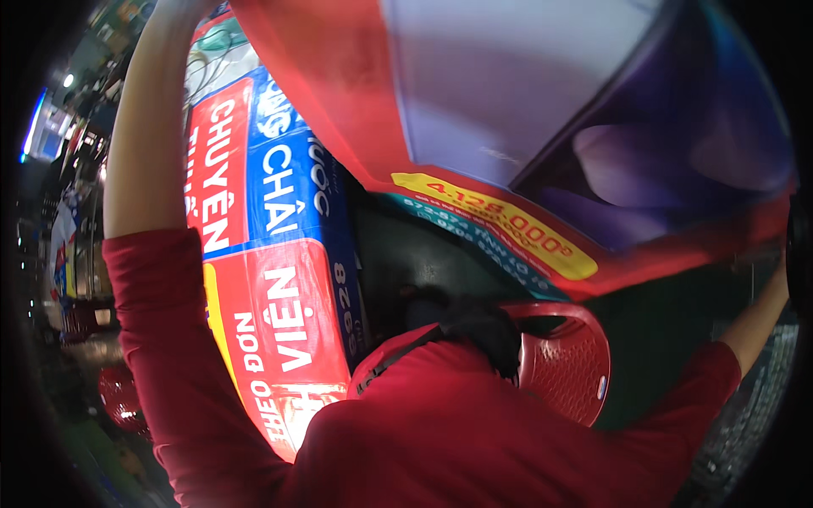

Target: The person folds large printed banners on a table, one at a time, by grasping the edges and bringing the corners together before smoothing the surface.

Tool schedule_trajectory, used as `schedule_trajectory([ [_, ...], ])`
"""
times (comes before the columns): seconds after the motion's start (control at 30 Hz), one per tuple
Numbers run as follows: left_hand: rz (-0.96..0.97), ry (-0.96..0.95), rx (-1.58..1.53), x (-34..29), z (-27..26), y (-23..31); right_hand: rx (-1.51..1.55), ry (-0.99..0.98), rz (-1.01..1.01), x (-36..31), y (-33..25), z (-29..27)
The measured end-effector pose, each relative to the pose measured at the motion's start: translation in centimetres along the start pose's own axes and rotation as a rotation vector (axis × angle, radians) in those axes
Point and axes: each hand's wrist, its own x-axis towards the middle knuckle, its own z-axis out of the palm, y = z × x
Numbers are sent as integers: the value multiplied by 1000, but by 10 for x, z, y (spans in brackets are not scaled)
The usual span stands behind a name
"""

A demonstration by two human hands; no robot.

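Observation:
A large printed vinyl sheet (pixel 322 93), red with a pale grey and purple picture and a yellow price strip, stretches in front of me from the top edge to the right. My left arm (pixel 152 127) reaches up beside its left part. Only the base of my left hand (pixel 182 7) shows at the top edge; its fingers are cut off. My right forearm (pixel 760 317) extends to the sheet's lower right edge, where the dark rim hides the hand. What either hand grips cannot be seen.
Below the sheet, a table covering (pixel 288 279) in red and blue with white lettering lies on my left. A red plastic chair (pixel 566 364) stands close on my right. Clear plastic and cords (pixel 222 63) lie at the covering's far end. Another red seat (pixel 123 398) is at far left.

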Motion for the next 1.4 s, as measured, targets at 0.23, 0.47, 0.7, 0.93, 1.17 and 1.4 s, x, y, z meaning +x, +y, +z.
schedule_trajectory([
  [0.23, -546, 110, 413, -13, -20, -40, 76, 54, 350, -6, 79, -5],
  [0.47, -446, -18, 149, -5, -64, -84, -171, -314, -93, -134, -13, 22],
  [0.7, 192, -123, 376, -18, 62, -49, -980, -217, -783, -171, -65, 97],
  [0.93, 593, -662, 343, -153, 251, 20, -411, -588, -767, -262, -87, 276],
  [1.17, 439, -583, 28, -113, 245, 14, -540, -1071, 47, -220, 85, 141],
  [1.4, 683, -683, 452, -69, 273, -10, -764, -466, 144, -316, 176, 116],
])
